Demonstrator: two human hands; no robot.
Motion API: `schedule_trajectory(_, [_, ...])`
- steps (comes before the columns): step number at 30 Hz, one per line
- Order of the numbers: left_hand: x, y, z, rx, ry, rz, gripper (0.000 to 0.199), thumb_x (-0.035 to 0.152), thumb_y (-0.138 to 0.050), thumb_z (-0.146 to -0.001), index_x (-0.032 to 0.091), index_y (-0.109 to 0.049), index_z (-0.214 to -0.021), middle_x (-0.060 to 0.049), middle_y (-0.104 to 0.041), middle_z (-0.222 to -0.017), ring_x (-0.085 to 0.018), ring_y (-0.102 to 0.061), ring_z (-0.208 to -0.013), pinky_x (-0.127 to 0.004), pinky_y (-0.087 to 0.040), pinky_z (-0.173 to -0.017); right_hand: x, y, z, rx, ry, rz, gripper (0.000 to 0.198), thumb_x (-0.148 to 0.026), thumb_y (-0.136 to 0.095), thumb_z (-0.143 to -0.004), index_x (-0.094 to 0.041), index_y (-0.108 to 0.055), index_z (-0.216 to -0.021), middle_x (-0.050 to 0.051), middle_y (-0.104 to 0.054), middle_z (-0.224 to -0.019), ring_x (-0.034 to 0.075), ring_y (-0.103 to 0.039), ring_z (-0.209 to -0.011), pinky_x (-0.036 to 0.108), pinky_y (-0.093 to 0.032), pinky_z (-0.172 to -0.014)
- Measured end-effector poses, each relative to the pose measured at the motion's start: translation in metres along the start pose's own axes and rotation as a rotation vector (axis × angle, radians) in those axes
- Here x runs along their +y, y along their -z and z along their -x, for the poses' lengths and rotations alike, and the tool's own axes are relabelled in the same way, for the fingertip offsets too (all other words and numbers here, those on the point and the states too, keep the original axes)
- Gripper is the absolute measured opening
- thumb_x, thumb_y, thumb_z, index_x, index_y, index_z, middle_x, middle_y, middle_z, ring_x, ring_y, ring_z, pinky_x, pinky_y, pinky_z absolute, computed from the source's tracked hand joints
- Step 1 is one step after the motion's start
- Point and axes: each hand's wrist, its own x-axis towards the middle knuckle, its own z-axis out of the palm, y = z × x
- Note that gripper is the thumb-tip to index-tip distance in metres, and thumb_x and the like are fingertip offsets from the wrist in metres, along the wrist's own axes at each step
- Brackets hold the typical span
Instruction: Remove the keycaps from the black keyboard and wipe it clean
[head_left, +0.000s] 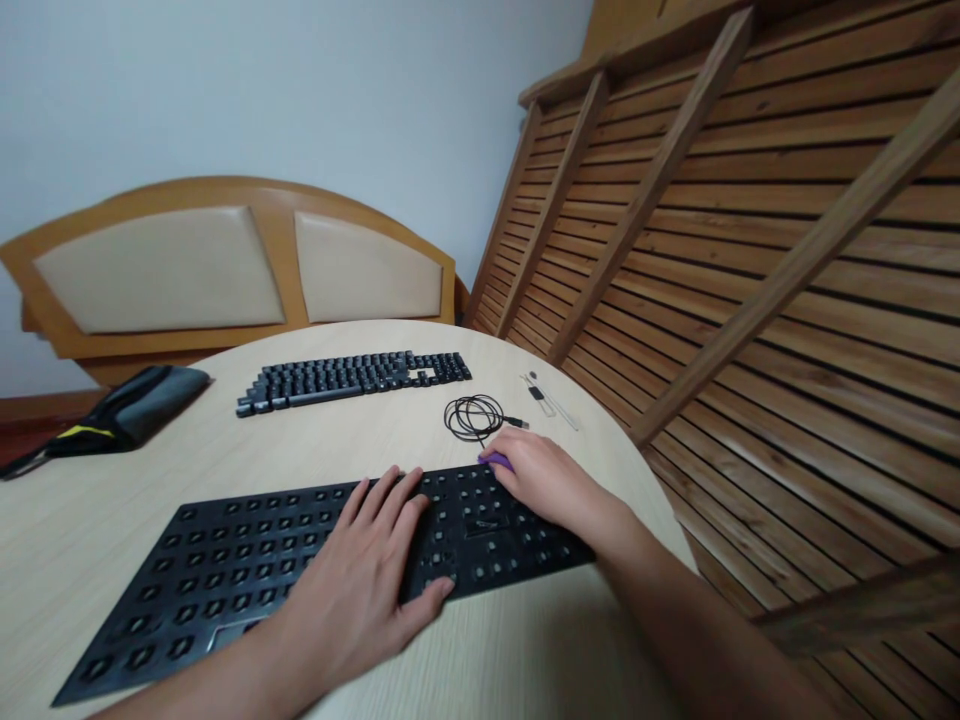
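A black keyboard (pixel 247 560) without its keycaps lies at a slant across the near part of the table, its switch sockets bare. My left hand (pixel 367 560) rests on its middle, palm down with fingers spread. At the keyboard's far edge my right hand (pixel 544 475) is closed on a small purple object (pixel 496 460). Only a bit of that object shows between the fingers, so its kind is unclear. Just beyond this hand, a coiled black USB cable (pixel 474 418) runs towards the keyboard's far edge.
Removed black keycaps (pixel 337 378) stand in keyboard order farther back on the round table (pixel 360 445). Small metal tools (pixel 551 398) lie to the right of the cable. At the left edge is a dark pouch (pixel 139 405). A wooden slatted frame (pixel 705 260) leans beside the table's right side.
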Motion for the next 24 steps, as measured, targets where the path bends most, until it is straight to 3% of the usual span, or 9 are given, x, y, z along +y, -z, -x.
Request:
schedule_trajectory(4, [0.001, 0.001, 0.0, 0.005, 0.009, 0.004, 0.064, 0.064, -0.05, -0.091, 0.013, -0.055, -0.129, -0.019, -0.043, -0.152, -0.042, -0.038, -0.14, -0.063, -0.034, -0.111, -0.002, 0.003, 0.013, -0.01, 0.038, -0.004, 0.026, -0.007, -0.053, -0.089, -0.015, -0.072, -0.105, 0.008, -0.071, -0.105, 0.02, -0.067, -0.097, 0.028, -0.048, -0.087])
schedule_trajectory(11, [0.004, 0.003, 0.0, -0.002, 0.031, 0.002, 0.064, 0.065, -0.05, -0.09, 0.013, -0.056, -0.126, -0.019, -0.046, -0.15, -0.041, -0.04, -0.139, -0.063, -0.035, -0.111, -0.022, 0.021, 0.029, -0.169, -0.05, -0.014, 0.024, -0.006, -0.055, -0.083, -0.017, -0.073, -0.096, 0.008, -0.074, -0.099, 0.021, -0.067, -0.092, 0.029, -0.046, -0.082])
schedule_trajectory(17, [0.003, 0.003, -0.001, -0.022, 0.043, -0.014, 0.065, 0.067, -0.047, -0.091, 0.013, -0.055, -0.126, -0.019, -0.046, -0.15, -0.043, -0.04, -0.138, -0.071, -0.03, -0.109, -0.025, 0.029, 0.044, -0.227, -0.085, -0.056, 0.022, -0.004, -0.056, -0.074, -0.019, -0.068, -0.085, 0.003, -0.071, -0.085, 0.017, -0.063, -0.08, 0.025, -0.038, -0.068])
schedule_trajectory(24, [0.006, 0.003, -0.002, -0.029, 0.067, 0.012, 0.064, 0.068, -0.048, -0.09, 0.014, -0.057, -0.124, -0.019, -0.046, -0.15, -0.043, -0.039, -0.138, -0.073, -0.026, -0.109, -0.051, 0.029, 0.056, -0.322, -0.159, 0.042, 0.017, -0.003, -0.054, -0.078, -0.017, -0.063, -0.083, 0.005, -0.07, -0.083, 0.017, -0.061, -0.071, 0.027, -0.028, -0.058])
